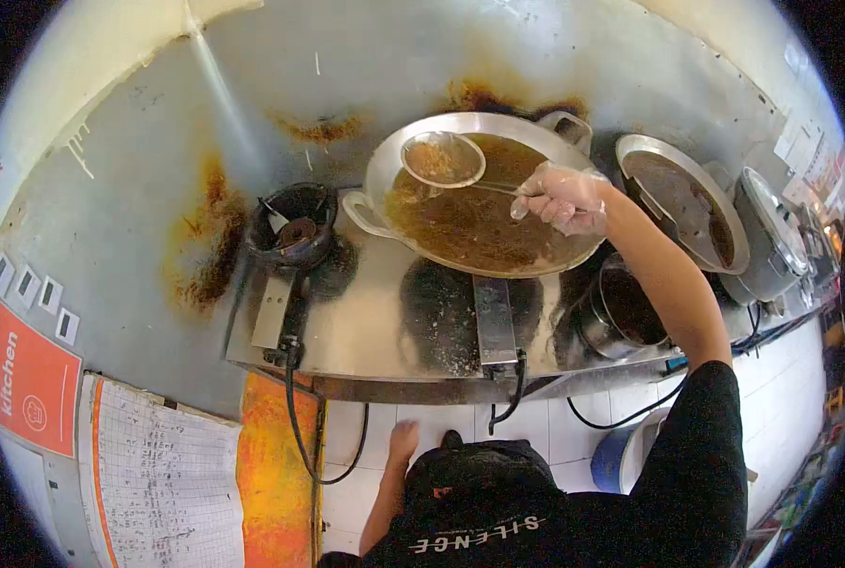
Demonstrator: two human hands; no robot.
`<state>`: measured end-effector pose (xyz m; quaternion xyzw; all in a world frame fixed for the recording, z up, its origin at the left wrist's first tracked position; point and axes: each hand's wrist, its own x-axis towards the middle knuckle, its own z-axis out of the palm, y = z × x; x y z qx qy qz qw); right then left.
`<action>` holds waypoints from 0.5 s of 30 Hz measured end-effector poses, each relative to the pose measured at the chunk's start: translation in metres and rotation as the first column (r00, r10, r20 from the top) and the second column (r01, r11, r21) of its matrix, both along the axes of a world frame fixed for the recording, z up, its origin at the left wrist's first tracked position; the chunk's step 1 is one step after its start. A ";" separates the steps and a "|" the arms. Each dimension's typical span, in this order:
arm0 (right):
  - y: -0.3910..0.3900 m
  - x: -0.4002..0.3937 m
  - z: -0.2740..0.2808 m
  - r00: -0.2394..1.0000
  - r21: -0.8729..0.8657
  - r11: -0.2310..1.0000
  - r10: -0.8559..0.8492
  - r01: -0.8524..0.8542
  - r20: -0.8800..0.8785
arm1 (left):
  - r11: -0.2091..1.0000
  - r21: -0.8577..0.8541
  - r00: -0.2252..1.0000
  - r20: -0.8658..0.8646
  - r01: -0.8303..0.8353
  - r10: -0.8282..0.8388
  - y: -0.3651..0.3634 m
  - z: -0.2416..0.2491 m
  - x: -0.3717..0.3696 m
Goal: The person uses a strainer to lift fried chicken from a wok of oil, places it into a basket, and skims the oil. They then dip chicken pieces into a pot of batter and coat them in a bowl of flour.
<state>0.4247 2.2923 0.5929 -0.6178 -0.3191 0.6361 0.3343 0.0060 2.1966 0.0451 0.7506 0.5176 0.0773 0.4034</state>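
Observation:
My right hand [564, 199], in a clear plastic glove, is closed around the thin handle of a round mesh strainer [444, 159]. Small golden-brown bits lie in the strainer's bowl, which is held over the left back part of a large wok [377, 185]. Brown, cloudy liquid that looks like oil [484, 237] fills much of the wok. Bare and low by my side, my left hand [404, 442] hangs in front of the stove, away from the cookware; its fingers are too small and blurred to make out.
Left of the wok is a black burner [293, 227] on the metal stove top [366, 322]. To the right stand a metal pot [602, 327], a second wide pan [635, 147] and a lidded pot [773, 227]. Black hoses [295, 417] hang from the stove front. A blue-and-white bucket [612, 459] sits on the floor.

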 end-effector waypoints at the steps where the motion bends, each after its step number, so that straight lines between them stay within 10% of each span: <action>1: -0.006 0.002 -0.006 0.999 -0.030 0.999 -0.032 0.032 -0.020 | 0.993 0.114 0.967 0.251 0.022 -0.050 0.003 0.050 0.032; 5: -0.034 0.031 -0.036 0.997 -0.063 0.995 -0.080 0.079 -0.012 | 0.804 -0.536 0.910 0.415 0.257 -0.015 0.020 0.084 0.144; 12: -0.128 0.080 -0.052 0.988 0.021 0.990 -0.138 0.137 0.069 | 0.886 -0.456 0.852 0.426 -0.089 0.305 0.000 0.110 0.210; 13: -0.142 0.096 -0.055 0.933 -0.035 0.971 -0.239 0.238 -0.268 | 0.897 -0.432 0.846 0.441 -0.093 0.299 0.002 0.116 0.212; 15: -0.175 0.096 -0.042 0.978 0.108 0.978 -0.186 0.176 0.095 | 0.953 -0.277 0.952 0.234 -0.127 0.195 0.000 0.149 0.215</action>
